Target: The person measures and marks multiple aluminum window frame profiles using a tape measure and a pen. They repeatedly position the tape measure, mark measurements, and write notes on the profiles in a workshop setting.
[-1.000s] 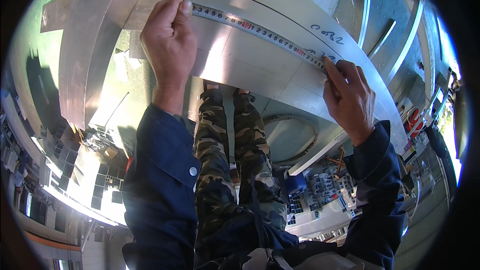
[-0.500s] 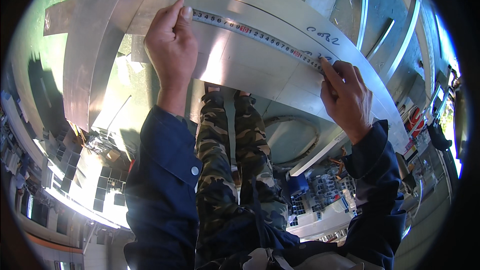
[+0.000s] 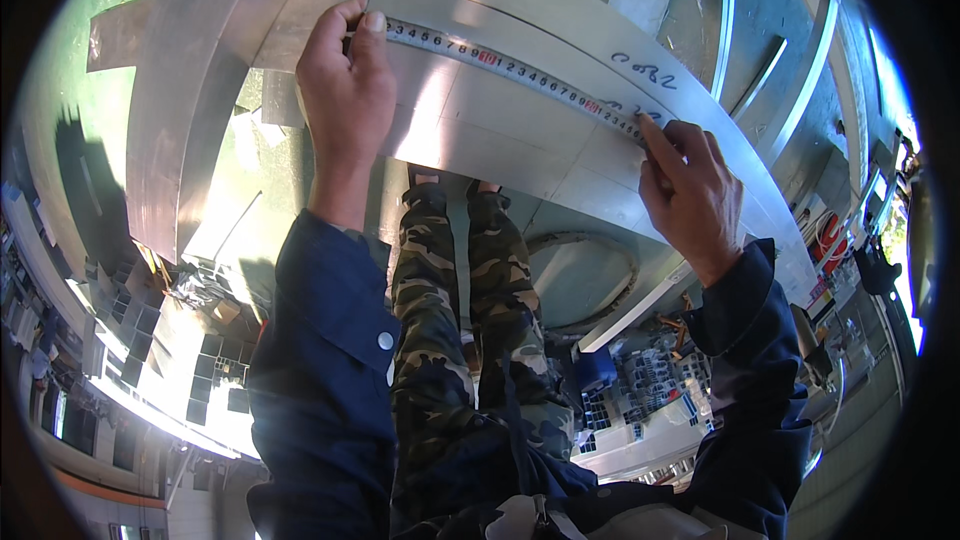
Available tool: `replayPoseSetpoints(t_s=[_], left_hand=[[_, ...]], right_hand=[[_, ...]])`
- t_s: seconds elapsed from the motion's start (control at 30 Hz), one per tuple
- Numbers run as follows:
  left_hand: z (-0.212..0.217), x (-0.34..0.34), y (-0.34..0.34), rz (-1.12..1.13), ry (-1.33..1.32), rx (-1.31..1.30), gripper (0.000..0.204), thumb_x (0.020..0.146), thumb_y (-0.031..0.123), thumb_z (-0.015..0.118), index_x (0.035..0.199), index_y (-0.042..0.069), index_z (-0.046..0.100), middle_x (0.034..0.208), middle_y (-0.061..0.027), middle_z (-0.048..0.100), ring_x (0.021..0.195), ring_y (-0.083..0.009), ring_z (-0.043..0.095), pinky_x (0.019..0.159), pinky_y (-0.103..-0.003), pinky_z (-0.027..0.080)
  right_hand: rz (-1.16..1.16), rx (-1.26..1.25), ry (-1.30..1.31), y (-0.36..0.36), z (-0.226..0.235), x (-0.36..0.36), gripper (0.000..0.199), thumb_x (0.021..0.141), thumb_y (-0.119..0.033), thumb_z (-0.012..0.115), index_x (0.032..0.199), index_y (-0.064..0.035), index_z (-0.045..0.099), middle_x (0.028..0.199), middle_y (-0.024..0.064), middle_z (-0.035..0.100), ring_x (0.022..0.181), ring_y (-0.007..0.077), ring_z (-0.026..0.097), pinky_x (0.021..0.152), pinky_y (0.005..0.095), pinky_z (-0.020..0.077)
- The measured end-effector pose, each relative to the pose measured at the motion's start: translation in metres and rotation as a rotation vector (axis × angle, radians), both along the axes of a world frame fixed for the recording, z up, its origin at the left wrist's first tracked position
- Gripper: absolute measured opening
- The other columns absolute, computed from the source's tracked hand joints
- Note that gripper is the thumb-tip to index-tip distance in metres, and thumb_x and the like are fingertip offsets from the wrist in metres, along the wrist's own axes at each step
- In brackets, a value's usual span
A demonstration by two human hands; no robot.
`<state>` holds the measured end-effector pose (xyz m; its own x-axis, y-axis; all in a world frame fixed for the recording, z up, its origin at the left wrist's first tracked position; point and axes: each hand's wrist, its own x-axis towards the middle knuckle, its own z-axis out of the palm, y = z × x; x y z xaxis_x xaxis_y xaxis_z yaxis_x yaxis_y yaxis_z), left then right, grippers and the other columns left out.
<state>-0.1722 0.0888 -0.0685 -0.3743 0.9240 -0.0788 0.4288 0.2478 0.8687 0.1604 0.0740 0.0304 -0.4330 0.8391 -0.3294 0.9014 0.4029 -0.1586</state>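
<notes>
A steel tape measure (image 3: 530, 73) lies stretched across a shiny sheet-metal panel (image 3: 480, 135) in front of me. At the panel's left edge my left hand (image 3: 347, 85) is closed, its thumb and bent fingers pinching the tape's end. My right hand (image 3: 697, 195) is closed at the other end of the visible tape, with the index fingertip pressing on the blade. Whatever lies inside the right palm is hidden. Dark handwritten marks (image 3: 643, 70) show on the metal just above the tape's right part.
A large bent metal piece (image 3: 190, 90) stands left of the panel. Long metal strips (image 3: 760, 75) lie at the far right. My legs in camouflage trousers (image 3: 430, 250) are below the panel, beside a round ring shape (image 3: 625, 265). Small parts (image 3: 650, 390) crowd the lower right.
My left hand has shifted slightly, its fingers curling a little further over the panel's edge. The right hand and the tape stay almost where they were.
</notes>
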Motion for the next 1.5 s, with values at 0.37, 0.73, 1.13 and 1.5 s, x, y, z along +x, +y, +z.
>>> replayPoseSetpoints(t_s=[0.37, 0.73, 1.13, 1.5], left_hand=[[0.0032, -0.0026, 0.0079, 0.003, -0.189, -0.155, 0.027, 0.102, 0.026, 0.064, 0.104, -0.001, 0.070, 0.078, -0.0040, 0.067, 0.071, -0.0105, 0.057, 0.067, -0.029, 0.049], [0.0018, 0.0000, 0.0085, 0.056, -0.153, -0.127, 0.026, 0.101, 0.025, 0.065, 0.101, 0.000, 0.071, 0.075, -0.0034, 0.067, 0.068, -0.0094, 0.057, 0.064, -0.029, 0.049], [-0.0007, 0.0010, 0.0091, 0.087, -0.184, -0.104, 0.025, 0.100, 0.024, 0.067, 0.100, 0.000, 0.073, 0.074, -0.0014, 0.067, 0.066, -0.0076, 0.057, 0.061, -0.028, 0.047], [0.0028, 0.0030, 0.0102, 0.102, -0.199, -0.089, 0.024, 0.100, 0.022, 0.068, 0.101, 0.000, 0.074, 0.073, 0.0001, 0.067, 0.066, -0.0063, 0.055, 0.061, -0.026, 0.046]], right_hand=[[0.001, 0.006, -0.008, 0.0001, 0.0007, 0.0006, 0.039, 0.088, -0.013, 0.074, 0.126, -0.0173, 0.072, 0.104, 0.0047, 0.064, 0.095, 0.0212, 0.066, 0.064, 0.0343, 0.0591], [-0.018, -0.015, -0.007, 0.0011, 0.0017, -0.0034, 0.040, 0.086, -0.012, 0.074, 0.126, -0.0176, 0.072, 0.104, 0.0032, 0.064, 0.093, 0.0201, 0.065, 0.066, 0.0349, 0.0586], [0.018, -0.011, -0.023, 0.0013, 0.0005, -0.0002, 0.036, 0.089, -0.014, 0.074, 0.125, -0.0147, 0.073, 0.107, 0.0061, 0.066, 0.096, 0.0217, 0.066, 0.067, 0.0335, 0.0613], [0.007, -0.014, -0.027, 0.0012, 0.0012, -0.0006, 0.037, 0.088, -0.014, 0.074, 0.125, -0.0155, 0.073, 0.106, 0.0047, 0.066, 0.096, 0.0209, 0.066, 0.066, 0.0339, 0.0607]])
